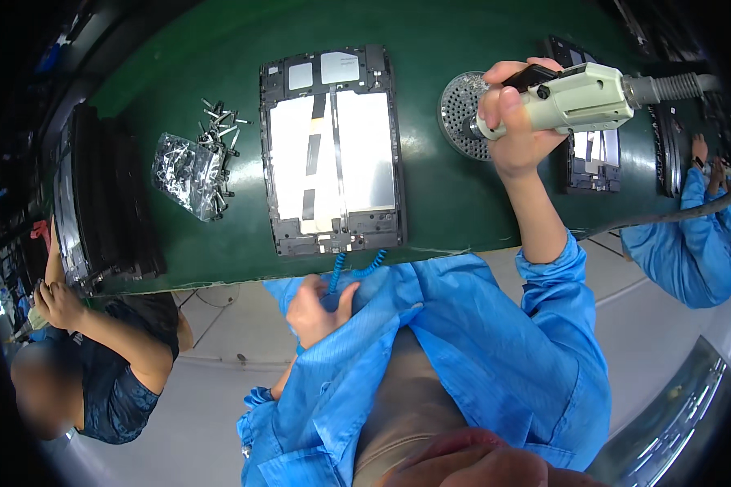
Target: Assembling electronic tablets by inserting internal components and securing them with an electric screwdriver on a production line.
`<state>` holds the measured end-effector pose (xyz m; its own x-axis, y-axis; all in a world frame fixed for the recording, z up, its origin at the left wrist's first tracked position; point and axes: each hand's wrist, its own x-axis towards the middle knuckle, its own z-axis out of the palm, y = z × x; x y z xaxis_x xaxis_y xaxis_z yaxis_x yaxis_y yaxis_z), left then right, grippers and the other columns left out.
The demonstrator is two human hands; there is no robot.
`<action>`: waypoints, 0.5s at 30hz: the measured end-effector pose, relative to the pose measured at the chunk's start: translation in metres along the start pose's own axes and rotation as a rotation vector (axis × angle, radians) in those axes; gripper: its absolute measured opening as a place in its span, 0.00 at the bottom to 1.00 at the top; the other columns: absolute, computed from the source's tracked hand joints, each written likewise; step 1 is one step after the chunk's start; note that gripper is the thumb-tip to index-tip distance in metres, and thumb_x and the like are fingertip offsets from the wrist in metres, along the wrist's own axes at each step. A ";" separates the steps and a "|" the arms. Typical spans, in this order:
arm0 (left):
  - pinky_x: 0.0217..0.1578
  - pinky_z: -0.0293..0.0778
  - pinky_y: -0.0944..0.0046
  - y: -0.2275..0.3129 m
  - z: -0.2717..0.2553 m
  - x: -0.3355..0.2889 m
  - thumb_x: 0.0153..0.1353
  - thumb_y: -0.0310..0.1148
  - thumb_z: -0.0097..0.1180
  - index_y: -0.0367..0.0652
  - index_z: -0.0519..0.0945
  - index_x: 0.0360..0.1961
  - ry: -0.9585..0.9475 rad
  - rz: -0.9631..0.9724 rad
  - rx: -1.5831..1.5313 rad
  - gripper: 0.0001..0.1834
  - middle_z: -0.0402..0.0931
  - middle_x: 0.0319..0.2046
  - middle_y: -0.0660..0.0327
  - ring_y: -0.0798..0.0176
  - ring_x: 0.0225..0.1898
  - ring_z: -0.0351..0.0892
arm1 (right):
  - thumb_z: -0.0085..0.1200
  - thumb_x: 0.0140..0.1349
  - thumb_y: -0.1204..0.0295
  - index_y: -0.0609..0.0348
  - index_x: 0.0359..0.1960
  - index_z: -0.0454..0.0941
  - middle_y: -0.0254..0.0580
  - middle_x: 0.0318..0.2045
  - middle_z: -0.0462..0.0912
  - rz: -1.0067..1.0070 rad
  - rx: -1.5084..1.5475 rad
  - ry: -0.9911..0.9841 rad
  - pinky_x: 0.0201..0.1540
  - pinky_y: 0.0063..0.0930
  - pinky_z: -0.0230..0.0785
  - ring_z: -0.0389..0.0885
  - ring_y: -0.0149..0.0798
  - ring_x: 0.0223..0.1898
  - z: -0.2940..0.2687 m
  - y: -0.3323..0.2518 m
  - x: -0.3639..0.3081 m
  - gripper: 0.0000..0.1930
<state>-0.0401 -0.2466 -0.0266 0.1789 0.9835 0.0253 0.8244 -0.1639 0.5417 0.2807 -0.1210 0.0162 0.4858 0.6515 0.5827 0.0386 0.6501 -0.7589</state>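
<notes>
My right hand (516,122) is wrapped round a pale green power screwdriver (581,101) with a black lever. Its front end is over a round, perforated metal plate (461,93) on the table. Below the table's front edge, my left hand (315,312) has its fingers curled and the thumb apart, with nothing visibly gripped. Beside that thumb hangs a blue coiled cord (334,276). Between the plate and the loose parts lies an opened tablet-like device (365,154), showing silvery battery panels, black strips and a dark frame.
Small black and silver parts (223,134) spill beside a clear plastic bag (185,174). Dark panels (110,195) are stacked at the left, near a co-worker's hand (57,307). Another opened device (597,158) lies right. The screwdriver's grey hose (666,87) leads right, toward another person's blue sleeve (694,191).
</notes>
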 end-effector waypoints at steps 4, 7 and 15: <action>0.21 0.66 0.61 -0.014 -0.003 0.003 0.45 0.28 0.62 0.34 0.75 0.36 -0.189 0.287 -0.167 0.16 0.67 0.16 0.57 0.56 0.18 0.70 | 0.53 0.54 0.80 0.66 0.44 0.62 0.50 0.29 0.79 -0.002 -0.015 -0.004 0.16 0.17 0.62 0.67 0.24 0.15 -0.001 0.001 0.000 0.17; 0.22 0.66 0.59 -0.012 -0.028 0.016 0.38 0.22 0.55 0.36 0.76 0.26 -0.395 0.488 -0.354 0.09 0.65 0.13 0.57 0.55 0.19 0.71 | 0.53 0.54 0.80 0.66 0.44 0.62 0.50 0.29 0.79 -0.002 0.024 -0.001 0.16 0.17 0.62 0.67 0.24 0.15 0.003 0.003 0.000 0.17; 0.22 0.59 0.55 -0.043 -0.081 0.053 0.37 0.22 0.49 0.39 0.70 0.12 -1.582 0.632 -1.295 0.03 0.62 0.11 0.56 0.50 0.17 0.64 | 0.53 0.54 0.80 0.66 0.44 0.63 0.50 0.29 0.79 0.002 -0.014 -0.024 0.16 0.17 0.62 0.67 0.24 0.15 -0.001 0.003 -0.001 0.17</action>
<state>-0.1095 -0.1812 0.0199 0.9638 -0.1559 0.2162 -0.1264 0.4468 0.8856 0.2812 -0.1199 0.0127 0.4651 0.6620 0.5878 0.0499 0.6433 -0.7640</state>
